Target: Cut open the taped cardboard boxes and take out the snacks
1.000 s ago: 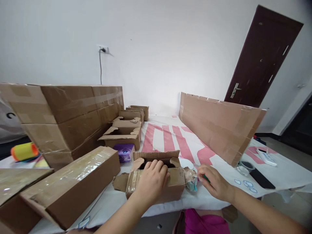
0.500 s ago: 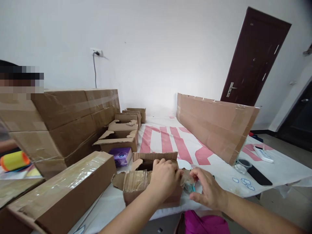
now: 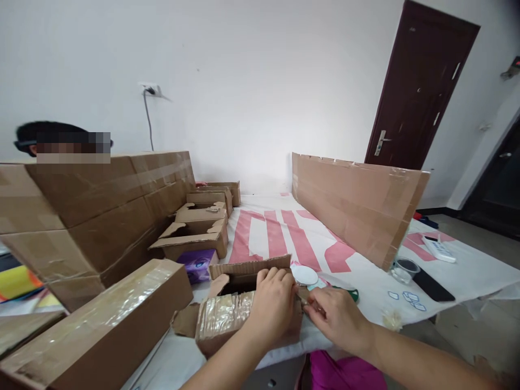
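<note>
A small open cardboard box (image 3: 225, 314), with shiny tape along its near side, stands at the front edge of the table. My left hand (image 3: 274, 298) is closed over the right end of this box, fingers bent over its edge. Beside it, my right hand (image 3: 339, 317) pinches at the box's right edge; what lies between the fingertips is too small to make out. A crumpled wad of clear film (image 3: 392, 319) sits by the table edge, right of my right wrist. Behind the hands are a white round disc (image 3: 304, 275) and a green item (image 3: 351, 293), partly hidden.
A long taped box (image 3: 101, 319) and a purple pack (image 3: 197, 265) are on the left. Several open boxes (image 3: 195, 230) line the cardboard wall (image 3: 105, 211), behind which a person sits. Rightward are a cardboard panel (image 3: 357, 206), a clear jar (image 3: 404, 271) and a black phone-like slab (image 3: 433, 284).
My right hand has moved in from an open pose to pinch at the box's right edge. The crumpled film, formerly between the hands, now appears farther right. The box has tilted slightly.
</note>
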`<state>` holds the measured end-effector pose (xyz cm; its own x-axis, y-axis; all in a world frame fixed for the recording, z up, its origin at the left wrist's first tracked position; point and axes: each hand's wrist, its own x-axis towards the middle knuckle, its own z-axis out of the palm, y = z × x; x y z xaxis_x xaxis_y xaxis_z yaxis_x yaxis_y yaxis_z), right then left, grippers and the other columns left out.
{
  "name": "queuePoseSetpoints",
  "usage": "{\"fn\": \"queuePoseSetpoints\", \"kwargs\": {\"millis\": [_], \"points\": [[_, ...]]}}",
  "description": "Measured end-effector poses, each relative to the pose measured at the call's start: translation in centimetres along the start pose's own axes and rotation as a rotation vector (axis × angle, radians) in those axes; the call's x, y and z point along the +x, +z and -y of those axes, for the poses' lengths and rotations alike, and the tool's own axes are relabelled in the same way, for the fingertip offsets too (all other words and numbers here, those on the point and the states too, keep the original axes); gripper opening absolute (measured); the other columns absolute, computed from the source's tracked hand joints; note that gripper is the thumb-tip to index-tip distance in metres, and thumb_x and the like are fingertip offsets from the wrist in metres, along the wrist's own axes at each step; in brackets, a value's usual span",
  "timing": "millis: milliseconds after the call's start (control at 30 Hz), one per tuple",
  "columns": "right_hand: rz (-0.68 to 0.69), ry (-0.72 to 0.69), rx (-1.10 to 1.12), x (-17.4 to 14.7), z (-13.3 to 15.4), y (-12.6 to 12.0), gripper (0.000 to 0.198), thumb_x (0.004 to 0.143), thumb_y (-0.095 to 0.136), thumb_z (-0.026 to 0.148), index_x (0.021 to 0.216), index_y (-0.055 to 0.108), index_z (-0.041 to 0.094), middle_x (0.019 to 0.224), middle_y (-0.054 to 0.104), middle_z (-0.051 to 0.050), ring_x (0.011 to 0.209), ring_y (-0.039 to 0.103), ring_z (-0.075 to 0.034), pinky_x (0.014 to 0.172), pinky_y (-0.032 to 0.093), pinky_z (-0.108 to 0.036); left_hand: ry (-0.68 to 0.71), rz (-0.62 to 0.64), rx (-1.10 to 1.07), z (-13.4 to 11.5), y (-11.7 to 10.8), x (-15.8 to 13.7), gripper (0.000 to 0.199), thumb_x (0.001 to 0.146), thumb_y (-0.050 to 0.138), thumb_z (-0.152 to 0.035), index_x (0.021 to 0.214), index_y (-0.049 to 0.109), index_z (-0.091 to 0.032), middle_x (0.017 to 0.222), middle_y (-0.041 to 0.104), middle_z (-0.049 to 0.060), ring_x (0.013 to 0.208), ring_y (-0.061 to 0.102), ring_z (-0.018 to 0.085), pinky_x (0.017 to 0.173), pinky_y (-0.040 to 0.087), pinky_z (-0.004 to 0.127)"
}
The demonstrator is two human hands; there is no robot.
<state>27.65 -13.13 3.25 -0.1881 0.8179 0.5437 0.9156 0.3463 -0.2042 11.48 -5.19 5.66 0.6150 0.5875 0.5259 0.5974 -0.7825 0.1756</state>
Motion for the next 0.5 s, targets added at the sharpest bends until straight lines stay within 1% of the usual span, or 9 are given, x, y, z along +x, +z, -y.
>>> {"fn": "queuePoseSetpoints", "kwargs": {"millis": [33,100,167,233,300,367,433,467,500], "points": [[0.008,-0.012,0.034,-0.4,0.1,0.0,0.011,0.084,0.055,0.017,0.074,0.053,0.02,0.059,0.059,0.001,0.055,0.055,-0.014,0.055,0.034,-0.027,-0.007,-0.014,0.025,0.2,-0.1,0.1,0.019,0.092,0.047,-0.015,0.079,0.06,-0.019,0.083,0.066,0.003,0.082,0.056,0.022,0.077,0.034,0.039],[0.052,-0.108,0.105,-1.4,0.3,-0.2,0.012,0.086,0.054,0.02,0.074,0.056,0.02,0.062,0.06,0.001,0.058,0.055,-0.014,0.057,0.035,-0.027,-0.025,-0.045,0.077,0.7,-0.4,0.4,0.019,0.093,0.046,-0.016,0.08,0.06,-0.019,0.083,0.065,0.004,0.082,0.055,0.023,0.077,0.034,0.04],[0.12,-0.19,0.161,-2.6,0.2,-0.3,0.015,0.089,0.054,0.027,0.077,0.06,0.02,0.066,0.061,-0.001,0.063,0.056,-0.015,0.061,0.037,-0.028,-0.023,-0.086,0.123,0.9,-0.8,0.5,0.021,0.094,0.045,-0.017,0.08,0.06,-0.019,0.081,0.064,0.004,0.08,0.055,0.022,0.076,0.035,0.039],[0.181,-0.161,0.214,-3.8,-0.6,-0.4,0.024,0.091,0.053,0.038,0.081,0.064,0.02,0.071,0.062,-0.003,0.068,0.057,-0.017,0.063,0.04,-0.028,0.035,-0.13,0.165,0.6,-1.3,0.0,0.021,0.093,0.045,-0.018,0.078,0.06,-0.019,0.078,0.062,0.004,0.077,0.054,0.022,0.073,0.035,0.038],[0.194,-0.025,0.265,-4.8,-2.5,-0.6,0.033,0.089,0.053,0.049,0.093,0.067,0.02,0.08,0.062,-0.005,0.073,0.058,-0.018,0.066,0.044,-0.029,0.152,-0.169,0.199,-0.1,-1.4,-1.3,0.018,0.092,0.048,-0.019,0.079,0.06,-0.02,0.075,0.06,0.004,0.073,0.052,0.022,0.069,0.035,0.037],[0.175,0.147,0.3,-5.7,-5.6,-1.0,0.044,0.087,0.056,0.054,0.112,0.064,0.02,0.093,0.063,-0.007,0.079,0.059,-0.019,0.07,0.048,-0.03,0.259,-0.194,0.226,-0.7,-1.0,-3.3,0.012,0.09,0.05,-0.019,0.088,0.062,-0.02,0.078,0.061,0.004,0.075,0.053,0.021,0.07,0.036,0.037],[0.119,0.34,0.288,-7.0,-9.3,-1.8,0.049,0.089,0.052,0.051,0.128,0.055,0.021,0.106,0.062,-0.009,0.09,0.059,-0.02,0.076,0.05,-0.033,0.318,-0.202,0.245,-0.9,0.0,-5.8,0.013,0.09,0.052,-0.021,0.097,0.063,-0.021,0.087,0.065,0.006,0.082,0.056,0.023,0.075,0.039,0.039],[0.059,0.438,0.265,-7.7,-11.2,-2.3,0.047,0.093,0.045,0.047,0.13,0.053,0.021,0.11,0.062,-0.01,0.096,0.059,-0.021,0.081,0.05,-0.035,0.331,-0.206,0.25,-0.7,0.7,-7.0,0.014,0.09,0.052,-0.023,0.099,0.062,-0.021,0.091,0.066,0.006,0.086,0.057,0.024,0.076,0.04,0.039],[0.016,0.527,0.237,-8.4,-12.9,-2.9,0.045,0.094,0.042,0.044,0.13,0.053,0.02,0.108,0.063,-0.01,0.097,0.059,-0.021,0.083,0.05,-0.037,0.336,-0.203,0.254,-0.4,1.4,-8.1,0.015,0.09,0.052,-0.027,0.099,0.062,-0.022,0.094,0.067,0.007,0.087,0.058,0.025,0.076,0.042,0.038]]}}
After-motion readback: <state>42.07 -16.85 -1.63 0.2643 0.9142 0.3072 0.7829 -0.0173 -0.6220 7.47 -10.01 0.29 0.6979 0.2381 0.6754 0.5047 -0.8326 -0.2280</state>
